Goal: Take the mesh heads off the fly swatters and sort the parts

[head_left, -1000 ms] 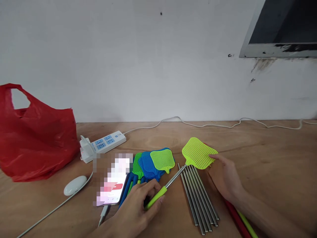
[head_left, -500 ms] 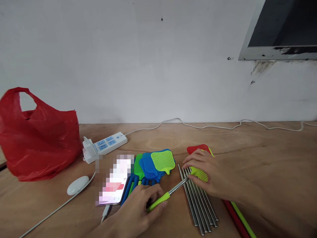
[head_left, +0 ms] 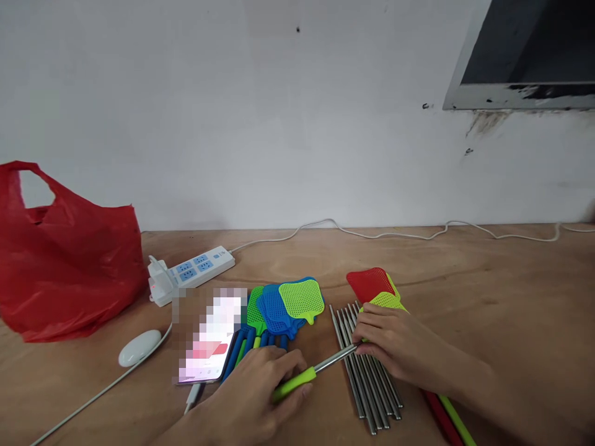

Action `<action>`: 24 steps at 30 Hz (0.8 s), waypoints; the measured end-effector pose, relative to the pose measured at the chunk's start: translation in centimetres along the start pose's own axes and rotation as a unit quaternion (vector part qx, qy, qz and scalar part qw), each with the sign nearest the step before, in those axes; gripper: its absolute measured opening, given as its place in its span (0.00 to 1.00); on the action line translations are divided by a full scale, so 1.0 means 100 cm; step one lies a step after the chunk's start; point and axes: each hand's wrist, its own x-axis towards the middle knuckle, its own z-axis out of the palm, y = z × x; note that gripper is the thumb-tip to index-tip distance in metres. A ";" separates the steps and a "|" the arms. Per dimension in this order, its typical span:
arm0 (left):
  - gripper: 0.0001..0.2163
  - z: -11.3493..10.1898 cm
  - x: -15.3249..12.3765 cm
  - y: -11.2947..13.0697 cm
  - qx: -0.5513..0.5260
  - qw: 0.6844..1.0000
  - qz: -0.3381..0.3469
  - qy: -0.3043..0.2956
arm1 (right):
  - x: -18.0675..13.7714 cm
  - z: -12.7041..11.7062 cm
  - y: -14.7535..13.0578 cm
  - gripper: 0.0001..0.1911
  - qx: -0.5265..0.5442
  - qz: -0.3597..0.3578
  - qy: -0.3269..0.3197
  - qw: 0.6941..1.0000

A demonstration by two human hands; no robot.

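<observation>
My left hand (head_left: 267,387) is closed round the lime-green handle (head_left: 294,384) of a fly swatter, whose metal rod (head_left: 335,359) slants up to the right. At the rod's far end my right hand (head_left: 383,337) pinches the neck of the lime perforated swatter head (head_left: 387,301); the joint is hidden by the fingers. Beneath the right hand lies a bundle of several loose metal rods (head_left: 372,396). A red swatter head (head_left: 369,284) is just beyond. Between the hands, farther back, blue heads (head_left: 274,310), a green head (head_left: 255,310) and a lime head (head_left: 302,298) overlap.
Several blue and green handles (head_left: 238,353) lie beside a lit phone (head_left: 209,347). A white power strip (head_left: 204,269), a white oval device (head_left: 139,348) and a red plastic bag (head_left: 69,260) are on the left. Red and lime handles (head_left: 449,415) lie under my right forearm.
My right hand has shifted its grip lower, from spread over the lime head to a pinch at its neck. More of the red and lime heads shows. The view has shifted slightly.
</observation>
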 end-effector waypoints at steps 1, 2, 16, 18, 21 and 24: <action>0.08 -0.001 0.000 0.001 0.007 1.000 0.001 -0.001 | -0.002 0.000 -0.001 0.05 0.004 0.004 -0.003 1.000; 0.08 -0.001 0.000 0.002 0.013 1.000 0.001 -0.002 | -0.003 0.000 -0.002 0.05 0.008 0.011 -0.007 1.000; 0.11 0.004 0.007 0.016 0.103 0.994 0.023 -0.020 | -0.006 0.011 -0.025 0.08 -0.070 -0.029 0.025 0.997; 0.10 0.006 0.006 0.016 0.123 0.992 0.024 -0.026 | -0.006 0.013 -0.027 0.08 -0.078 -0.028 0.036 0.996; 0.09 0.006 0.006 0.018 0.145 0.989 0.021 -0.035 | -0.006 0.013 -0.027 0.09 -0.079 -0.027 0.043 0.996; 0.10 0.002 0.007 0.019 0.159 0.986 0.019 -0.037 | -0.005 0.011 -0.027 0.08 -0.070 -0.009 0.055 0.996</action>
